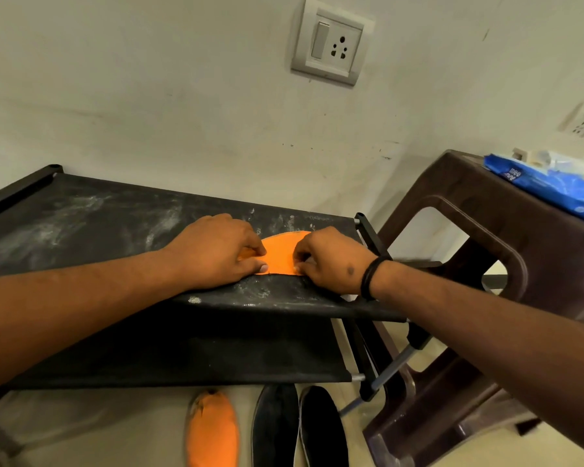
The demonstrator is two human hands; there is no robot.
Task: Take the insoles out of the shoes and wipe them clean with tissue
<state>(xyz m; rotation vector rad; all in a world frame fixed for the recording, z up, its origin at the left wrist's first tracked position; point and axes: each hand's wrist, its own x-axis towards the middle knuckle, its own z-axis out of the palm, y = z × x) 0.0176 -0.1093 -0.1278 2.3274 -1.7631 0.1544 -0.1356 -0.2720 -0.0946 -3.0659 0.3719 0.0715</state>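
1. A single wide-angle head view looks forward and down from close above the rack (115, 214), facing the wall (149, 96).
2. Both forearms enter from the bottom corners; the floor (98, 419) shows beneath, a stool (452, 203) at right.

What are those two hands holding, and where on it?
An orange insole on the rack: left hand pins its left part, right hand its right edge.
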